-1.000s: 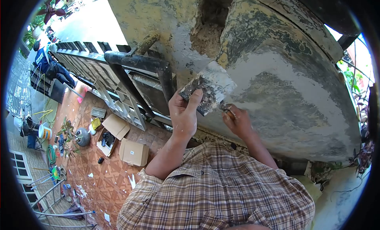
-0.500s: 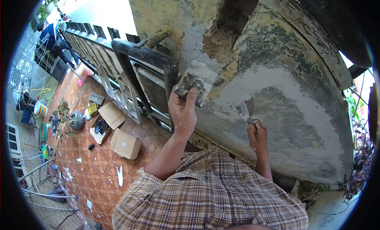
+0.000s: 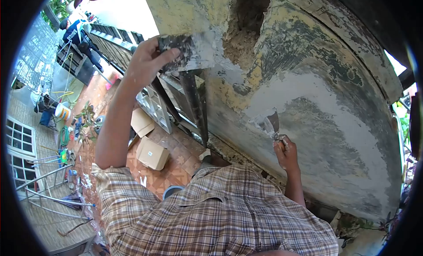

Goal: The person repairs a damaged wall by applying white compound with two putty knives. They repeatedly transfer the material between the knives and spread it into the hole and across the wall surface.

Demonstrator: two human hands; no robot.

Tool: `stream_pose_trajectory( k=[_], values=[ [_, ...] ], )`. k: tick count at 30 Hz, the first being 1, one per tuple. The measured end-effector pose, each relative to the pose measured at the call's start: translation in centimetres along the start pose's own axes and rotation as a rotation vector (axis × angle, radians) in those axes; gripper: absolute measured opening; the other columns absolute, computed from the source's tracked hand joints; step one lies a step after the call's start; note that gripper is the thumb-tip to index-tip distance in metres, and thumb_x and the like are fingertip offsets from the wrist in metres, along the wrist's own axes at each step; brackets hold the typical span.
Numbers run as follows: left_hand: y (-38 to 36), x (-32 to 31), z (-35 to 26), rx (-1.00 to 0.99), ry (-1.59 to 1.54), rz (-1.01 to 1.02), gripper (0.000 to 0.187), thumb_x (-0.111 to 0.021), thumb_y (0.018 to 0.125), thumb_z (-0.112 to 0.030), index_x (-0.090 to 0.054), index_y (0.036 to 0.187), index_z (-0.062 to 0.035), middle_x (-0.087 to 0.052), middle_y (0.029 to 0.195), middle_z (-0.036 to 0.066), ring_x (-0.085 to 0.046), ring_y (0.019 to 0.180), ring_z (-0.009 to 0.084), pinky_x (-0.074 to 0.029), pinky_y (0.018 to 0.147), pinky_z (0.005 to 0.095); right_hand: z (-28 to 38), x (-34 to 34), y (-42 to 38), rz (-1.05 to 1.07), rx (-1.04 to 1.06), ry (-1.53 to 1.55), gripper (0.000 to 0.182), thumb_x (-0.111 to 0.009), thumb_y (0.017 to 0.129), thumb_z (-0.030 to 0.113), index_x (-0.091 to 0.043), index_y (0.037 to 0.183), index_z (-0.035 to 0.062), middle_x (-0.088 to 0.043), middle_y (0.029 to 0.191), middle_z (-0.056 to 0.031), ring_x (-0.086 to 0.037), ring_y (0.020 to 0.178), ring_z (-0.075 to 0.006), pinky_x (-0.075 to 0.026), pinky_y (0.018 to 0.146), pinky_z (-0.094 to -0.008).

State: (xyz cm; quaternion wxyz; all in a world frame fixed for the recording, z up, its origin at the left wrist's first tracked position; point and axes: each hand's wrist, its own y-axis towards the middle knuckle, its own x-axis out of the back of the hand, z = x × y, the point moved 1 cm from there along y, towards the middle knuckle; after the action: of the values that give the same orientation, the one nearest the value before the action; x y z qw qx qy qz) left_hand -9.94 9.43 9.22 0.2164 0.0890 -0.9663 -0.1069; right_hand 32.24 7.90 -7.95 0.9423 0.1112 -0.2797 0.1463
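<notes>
My left hand (image 3: pixel 147 64) is raised at the left, its thumb and fingers clamped on a flat, putty-smeared plate (image 3: pixel 176 58). The plate's far edge overlaps the wall below the hole in this view. Lower right, my right hand (image 3: pixel 287 154) grips the handle of a putty knife (image 3: pixel 274 121). The knife's blade lies close against the wall, at the lower left end of a pale band of putty (image 3: pixel 304 86). The curved wall (image 3: pixel 317 146) is grey, with worn yellow and dark patches. A rough hole (image 3: pixel 247 18) opens in its upper part.
A metal railing (image 3: pixel 194 99) meets the wall beside my left arm. On the tiled floor are cardboard boxes (image 3: pixel 152 154) and a blue bucket rim (image 3: pixel 172 191). Another person (image 3: pixel 79 38) stands far left, near a white bucket (image 3: pixel 63 111). Metal poles (image 3: pixel 57 203) lie lower left.
My left hand has moved up and left with the plate, away from the railing corner. My right hand and the putty knife have barely moved. The view has shifted slightly.
</notes>
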Motion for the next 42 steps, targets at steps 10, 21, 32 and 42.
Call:
stream_pose_trajectory(
  k=[10, 21, 32, 42],
  values=[
    [-3.6, -2.3, 0.4, 0.203, -0.519, 0.052, 0.040, -0.061, 0.083, 0.000, -0.046, 0.121, 0.0021, -0.065, 0.088, 0.008, -0.063, 0.078, 0.0121, -0.051, 0.070, 0.0258, 1.6, -3.0, 0.5, -0.042, 0.068, 0.176, 0.017, -0.062, 0.084, 0.017, -0.056, 0.091, 0.0020, -0.041, 0.055, -0.0045, -0.034, 0.051, -0.0129, -0.033, 0.049, -0.0294],
    [0.2, 2.4, -1.6, -0.300, -0.197, 0.267, 0.031, -0.066, 0.077, 0.008, -0.059, 0.105, -0.0013, -0.062, 0.099, 0.006, -0.062, 0.087, 0.0130, -0.053, 0.084, 0.0272, 1.9, -2.5, 0.6, -0.057, 0.055, 0.152, 0.016, -0.061, 0.084, 0.016, -0.055, 0.089, 0.0018, -0.041, 0.059, -0.0041, -0.033, 0.055, -0.0124, -0.032, 0.050, -0.0284],
    [5.1, 2.4, -0.6, -0.228, 0.446, 0.040, 0.029, -0.069, 0.085, -0.024, -0.067, 0.097, 0.0027, -0.063, 0.071, 0.002, -0.049, 0.061, 0.0055, -0.039, 0.054, 0.0229, 1.0, -3.7, -0.7, -0.071, 0.004, 0.146, 0.017, -0.061, 0.084, 0.016, -0.056, 0.093, 0.0021, -0.045, 0.059, -0.0075, -0.036, 0.053, -0.0158, -0.034, 0.051, -0.0298],
    [7.1, 1.9, 2.0, -0.072, 0.225, 0.093, 0.024, -0.064, 0.087, -0.022, -0.065, 0.091, 0.0023, -0.056, 0.061, 0.001, -0.049, 0.059, 0.0082, -0.041, 0.057, 0.0259, 0.7, -4.0, -0.8, -0.050, 0.033, 0.131, 0.019, -0.062, 0.085, 0.018, -0.056, 0.093, 0.0029, -0.047, 0.058, -0.0097, -0.037, 0.051, -0.0184, -0.035, 0.049, -0.0308]
  ],
)
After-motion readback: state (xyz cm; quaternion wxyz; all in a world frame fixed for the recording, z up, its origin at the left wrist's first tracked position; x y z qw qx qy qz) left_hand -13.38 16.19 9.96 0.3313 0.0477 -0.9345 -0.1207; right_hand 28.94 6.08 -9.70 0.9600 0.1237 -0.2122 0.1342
